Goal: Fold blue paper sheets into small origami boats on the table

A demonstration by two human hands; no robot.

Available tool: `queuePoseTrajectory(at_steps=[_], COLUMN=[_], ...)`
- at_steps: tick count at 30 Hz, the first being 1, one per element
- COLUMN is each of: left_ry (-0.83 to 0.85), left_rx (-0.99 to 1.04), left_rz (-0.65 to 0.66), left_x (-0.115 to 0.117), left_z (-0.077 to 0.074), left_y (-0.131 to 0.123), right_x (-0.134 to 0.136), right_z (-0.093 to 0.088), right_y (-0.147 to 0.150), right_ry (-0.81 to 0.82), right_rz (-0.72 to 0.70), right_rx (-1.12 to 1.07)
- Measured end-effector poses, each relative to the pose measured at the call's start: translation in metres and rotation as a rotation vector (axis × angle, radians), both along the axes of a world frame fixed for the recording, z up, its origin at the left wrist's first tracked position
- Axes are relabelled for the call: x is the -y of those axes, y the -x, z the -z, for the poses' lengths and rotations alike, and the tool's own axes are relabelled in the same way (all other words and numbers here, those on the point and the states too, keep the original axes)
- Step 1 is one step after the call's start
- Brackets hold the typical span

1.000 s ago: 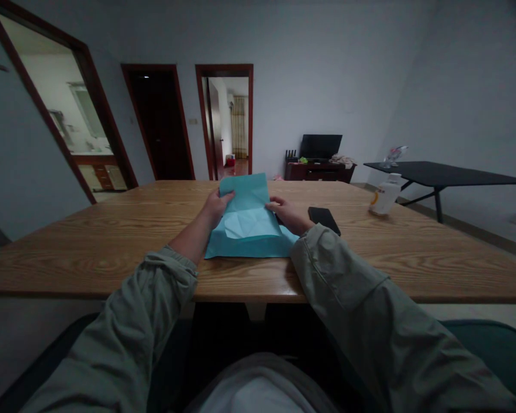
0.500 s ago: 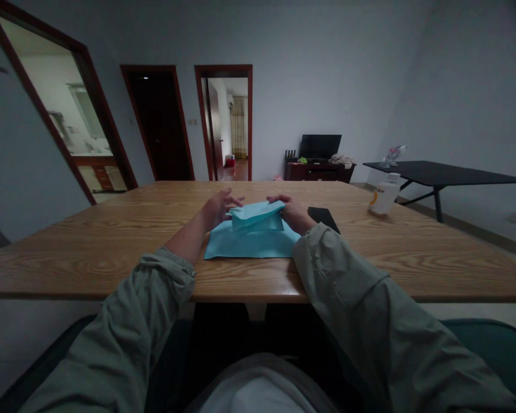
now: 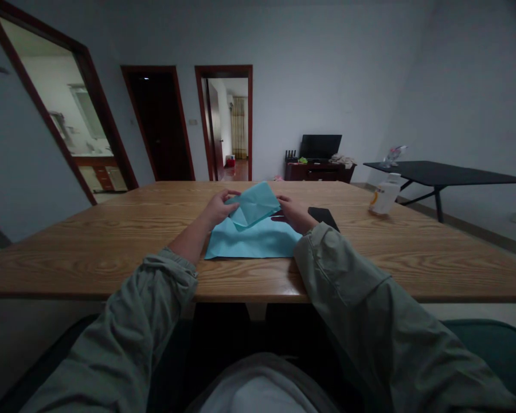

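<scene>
A folded piece of light blue paper [image 3: 254, 205] is held up at a tilt above the table, creases showing on its face. My left hand [image 3: 218, 209] pinches its left edge, thumb in front and fingers behind. At the right corner, my right hand [image 3: 295, 215] has its fingertips around the paper's edge; part of that grip is hidden. Under both hands a flat light blue sheet [image 3: 253, 244] lies on the wooden table [image 3: 146, 229].
Just right of my right hand lies a flat black object [image 3: 324, 218], perhaps a phone. Farther right stands a white bottle [image 3: 384, 198] with an orange mark. Beyond the table are a black table [image 3: 447, 172] and a monitor [image 3: 321, 147] on a cabinet.
The folded blue paper has turned so its broad face shows and its top corner points upward. My left hand has closed on its left edge; my right hand has shifted its fingers slightly.
</scene>
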State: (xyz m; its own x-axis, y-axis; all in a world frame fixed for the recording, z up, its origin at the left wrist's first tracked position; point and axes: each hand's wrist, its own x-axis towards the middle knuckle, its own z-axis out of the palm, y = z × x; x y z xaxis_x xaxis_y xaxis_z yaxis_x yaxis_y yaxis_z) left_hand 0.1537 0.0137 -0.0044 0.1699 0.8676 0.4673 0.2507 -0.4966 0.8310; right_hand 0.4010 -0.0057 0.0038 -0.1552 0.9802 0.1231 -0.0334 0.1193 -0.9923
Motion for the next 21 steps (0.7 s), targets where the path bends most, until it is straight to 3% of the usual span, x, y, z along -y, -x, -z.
queuePoseTrajectory(at_steps=[4, 7, 8, 11, 13, 18, 21], left_ry=[-0.28, -0.357, -0.345, -0.26, -0.196, -0.034, -0.046], left_rx=[-0.277, -0.383, -0.382, -0.207, -0.049, 0.175, 0.2], left_rz=[-0.195, -0.297, -0.273, 0.063, 0.214, 0.243, 0.219], left_x=[-0.001, 0.011, 0.016, 0.029, 0.034, 0.037, 0.037], left_z=[0.0, -0.007, -0.01, -0.017, -0.019, -0.021, -0.021], left_y=[-0.004, -0.02, -0.027, -0.047, -0.055, -0.057, -0.057], right_x=[-0.004, 0.0, 0.003, 0.011, 0.015, 0.019, 0.021], right_z=[0.003, 0.0, -0.002, -0.008, -0.01, -0.01, -0.012], right_y=[0.007, 0.017, 0.02, 0.028, 0.03, 0.031, 0.033], right_ry=[-0.123, -0.208, -0.23, -0.282, -0.33, -0.404, -0.451], right_rz=[0.075, 0.077, 0.059, -0.088, -0.143, -0.171, -0.202], right_rx=[0.041, -0.017, -0.039, -0.092, -0.078, 0.009, 0.02])
